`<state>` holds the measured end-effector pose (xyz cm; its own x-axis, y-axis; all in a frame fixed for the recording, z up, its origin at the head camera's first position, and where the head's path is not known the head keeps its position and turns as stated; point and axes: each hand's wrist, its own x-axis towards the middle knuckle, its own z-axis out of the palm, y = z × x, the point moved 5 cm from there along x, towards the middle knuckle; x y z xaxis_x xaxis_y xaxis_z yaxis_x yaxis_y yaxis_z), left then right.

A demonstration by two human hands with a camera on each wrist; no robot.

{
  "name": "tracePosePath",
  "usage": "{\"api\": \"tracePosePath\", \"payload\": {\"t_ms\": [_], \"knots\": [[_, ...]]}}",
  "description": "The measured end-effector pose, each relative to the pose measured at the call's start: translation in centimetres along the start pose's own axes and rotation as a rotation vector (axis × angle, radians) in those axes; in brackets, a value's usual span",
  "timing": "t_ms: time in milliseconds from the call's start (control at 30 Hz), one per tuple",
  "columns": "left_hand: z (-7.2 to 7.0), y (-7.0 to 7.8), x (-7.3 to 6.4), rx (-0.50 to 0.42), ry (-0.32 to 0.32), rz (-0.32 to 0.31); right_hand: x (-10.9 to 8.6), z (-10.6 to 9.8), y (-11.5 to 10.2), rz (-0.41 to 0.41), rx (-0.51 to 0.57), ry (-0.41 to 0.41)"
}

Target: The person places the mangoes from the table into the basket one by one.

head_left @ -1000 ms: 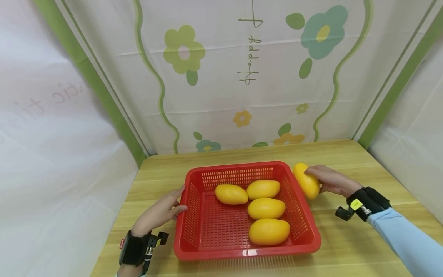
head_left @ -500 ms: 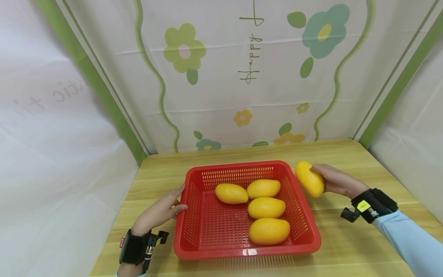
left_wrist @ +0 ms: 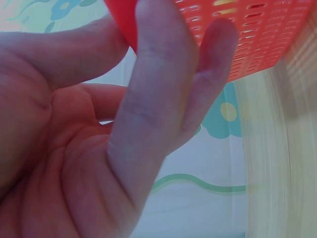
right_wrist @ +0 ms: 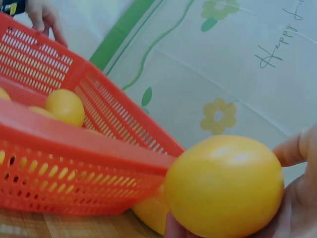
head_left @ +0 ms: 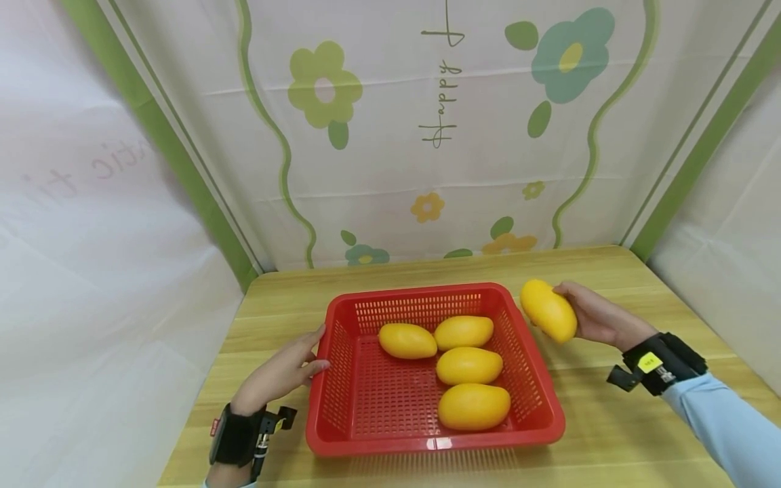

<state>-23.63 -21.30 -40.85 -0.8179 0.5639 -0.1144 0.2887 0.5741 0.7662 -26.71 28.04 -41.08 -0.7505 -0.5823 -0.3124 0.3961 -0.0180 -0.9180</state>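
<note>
My right hand [head_left: 594, 315] holds a yellow mango [head_left: 549, 310] just beyond the basket's right side, thumb on its near upper side. That mango [right_wrist: 225, 186] looms large in the right wrist view, with fingers curling round it from the right and below. Part of another yellow mango [right_wrist: 150, 212] shows low behind it, outside the basket. My left hand [head_left: 281, 371] grips the left rim of the red plastic basket [head_left: 433, 445]; in the left wrist view, fingers [left_wrist: 156, 84] lie against its outer wall. Several mangoes lie inside, one mango [head_left: 407, 341] at back left, another mango [head_left: 474, 407] at front right.
The basket stands on a light wood-grain table [head_left: 610, 420]. A white curtain [head_left: 390, 156] with printed flowers hangs behind the table's back edge, and white sheets [head_left: 122, 271] close off both sides. Both wrists wear black straps with small cameras.
My right hand has drawn the mango slightly right and up, away from the basket's right rim. The left hand and the basket have stayed in place.
</note>
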Motion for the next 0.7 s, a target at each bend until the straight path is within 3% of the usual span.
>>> {"api": "tracePosePath", "payload": {"t_ms": [67,133,367,700], "knots": [[0.0,0.0,0.0,0.003,0.003,-0.002,0.0,0.4,-0.3,-0.023,0.056,-0.049],[0.0,0.1,0.0,0.005,0.003,-0.004,0.1,0.6,-0.4,-0.028,0.058,-0.042],[-0.1,0.1,-0.1,0.009,0.008,-0.011,0.4,0.8,-0.6,0.027,-0.141,0.12],[0.0,0.0,-0.1,0.005,0.0,-0.008,0.5,1.7,-1.0,0.022,-0.225,0.129]]}}
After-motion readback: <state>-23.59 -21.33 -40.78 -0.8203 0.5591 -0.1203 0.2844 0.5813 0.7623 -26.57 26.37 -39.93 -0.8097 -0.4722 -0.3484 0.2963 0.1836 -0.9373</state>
